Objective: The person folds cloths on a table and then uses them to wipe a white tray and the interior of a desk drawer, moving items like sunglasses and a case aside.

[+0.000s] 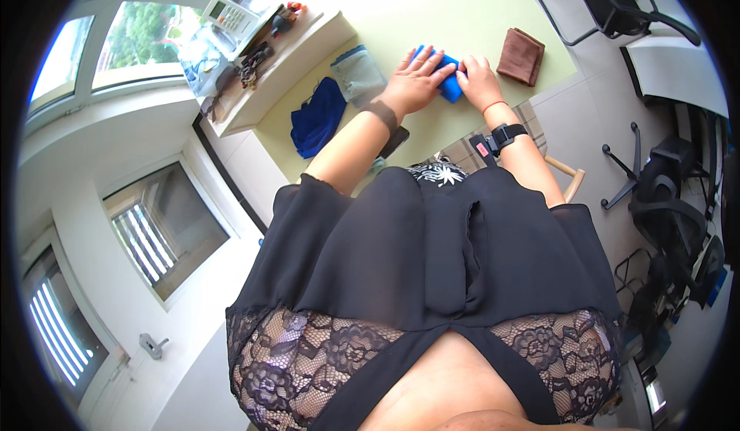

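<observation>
A folded bright blue cloth (450, 91) lies on the pale green tabletop (445, 123), partly hidden under my hands. My left hand (411, 86) rests flat across its left part with the fingers spread. At the cloth's right edge, my right hand (481, 84) has its fingertips curled in and pinches the fabric. To the right sits a folded brown cloth (520, 57). On the left are a folded pale grey-green cloth (358, 75) and a crumpled dark blue cloth (318, 117).
A dark phone-like object (396, 143) lies by my left forearm. The ledge (312, 33) at the left holds a white remote control (231, 17) and small items. A black chair (607, 3) stands beyond the table's right side, and an office chair (665, 182) is farther right.
</observation>
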Action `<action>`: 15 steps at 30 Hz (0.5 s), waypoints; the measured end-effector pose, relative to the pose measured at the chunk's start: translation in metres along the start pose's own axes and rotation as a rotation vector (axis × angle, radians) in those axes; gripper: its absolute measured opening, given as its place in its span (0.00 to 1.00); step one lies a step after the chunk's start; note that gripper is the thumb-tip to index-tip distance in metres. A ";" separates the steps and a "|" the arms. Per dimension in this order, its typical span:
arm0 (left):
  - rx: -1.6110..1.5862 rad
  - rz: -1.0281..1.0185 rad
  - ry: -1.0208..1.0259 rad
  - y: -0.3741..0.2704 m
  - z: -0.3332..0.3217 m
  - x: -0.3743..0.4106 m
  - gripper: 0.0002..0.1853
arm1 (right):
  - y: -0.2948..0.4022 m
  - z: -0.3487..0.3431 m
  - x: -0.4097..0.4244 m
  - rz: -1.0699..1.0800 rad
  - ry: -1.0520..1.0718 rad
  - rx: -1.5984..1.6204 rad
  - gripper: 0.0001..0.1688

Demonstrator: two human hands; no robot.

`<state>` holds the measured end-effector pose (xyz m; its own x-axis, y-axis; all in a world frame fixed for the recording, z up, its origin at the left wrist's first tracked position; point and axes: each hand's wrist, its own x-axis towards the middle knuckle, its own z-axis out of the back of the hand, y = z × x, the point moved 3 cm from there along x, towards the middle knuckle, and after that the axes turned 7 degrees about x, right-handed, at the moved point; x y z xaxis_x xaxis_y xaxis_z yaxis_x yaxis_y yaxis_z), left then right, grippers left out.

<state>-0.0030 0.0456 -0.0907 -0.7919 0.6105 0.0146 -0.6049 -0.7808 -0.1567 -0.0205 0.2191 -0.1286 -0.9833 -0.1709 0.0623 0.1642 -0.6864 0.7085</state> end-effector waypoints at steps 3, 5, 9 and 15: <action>0.214 0.037 -0.119 -0.005 0.010 -0.003 0.23 | 0.008 -0.008 -0.002 -0.057 0.078 -0.026 0.11; -0.175 0.071 -0.101 -0.016 0.011 0.003 0.22 | 0.008 -0.022 -0.009 -0.105 0.067 0.023 0.10; -0.088 0.117 -0.011 -0.020 -0.009 0.001 0.29 | 0.006 -0.010 -0.021 -0.075 0.028 0.133 0.09; 0.166 0.114 0.064 0.010 -0.024 0.001 0.31 | -0.017 0.084 -0.015 -0.255 -0.534 -0.073 0.23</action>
<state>-0.0081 0.0413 -0.1164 -0.8523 0.5198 -0.0573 -0.5212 -0.8534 0.0112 -0.0154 0.2928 -0.0829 -0.8924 0.3722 0.2550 -0.0962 -0.7092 0.6984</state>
